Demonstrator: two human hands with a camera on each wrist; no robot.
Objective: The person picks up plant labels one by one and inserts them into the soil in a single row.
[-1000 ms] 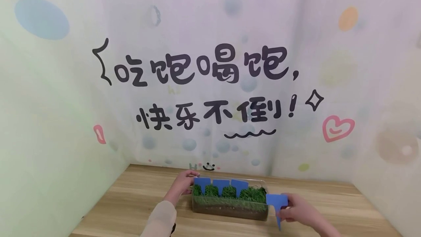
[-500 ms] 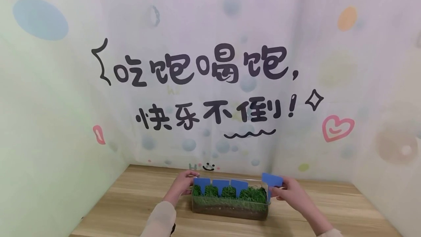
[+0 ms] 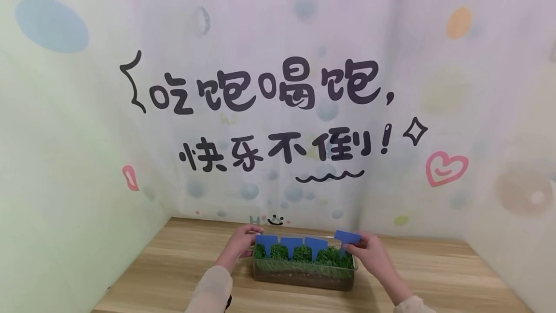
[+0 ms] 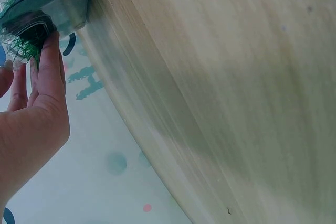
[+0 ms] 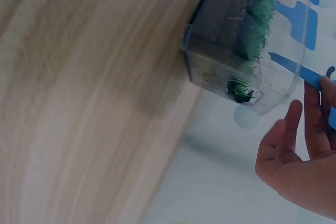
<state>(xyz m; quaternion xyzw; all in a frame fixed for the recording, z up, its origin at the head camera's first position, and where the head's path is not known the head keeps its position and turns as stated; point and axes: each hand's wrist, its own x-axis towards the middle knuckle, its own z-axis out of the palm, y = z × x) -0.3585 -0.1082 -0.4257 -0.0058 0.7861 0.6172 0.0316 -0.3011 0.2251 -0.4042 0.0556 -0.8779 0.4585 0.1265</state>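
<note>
A clear plastic box (image 3: pixel 304 281) holds dark soil topped with green grass (image 3: pixel 332 257). Three blue T-shaped plant labels (image 3: pixel 292 242) stand in the grass, from the left end to past the middle. My left hand (image 3: pixel 241 242) holds the box's left end; in the left wrist view its fingers (image 4: pixel 51 72) reach up to the opening in the end wall. My right hand (image 3: pixel 369 249) pinches another blue plant label (image 3: pixel 346 236) by its head over the right end. In the right wrist view this label's pointed stem (image 5: pixel 291 66) is above the grass, apart from it.
The box stands on a wood-grain table (image 3: pixel 182 255), close to its back edge. Behind it hangs a pale printed curtain (image 3: pixel 260 28) with black lettering, and pale walls rise on both sides.
My right hand has lifted the plant label from beside the box's right end, then carried it left over the grass. The left hand and the box have stayed in place.
</note>
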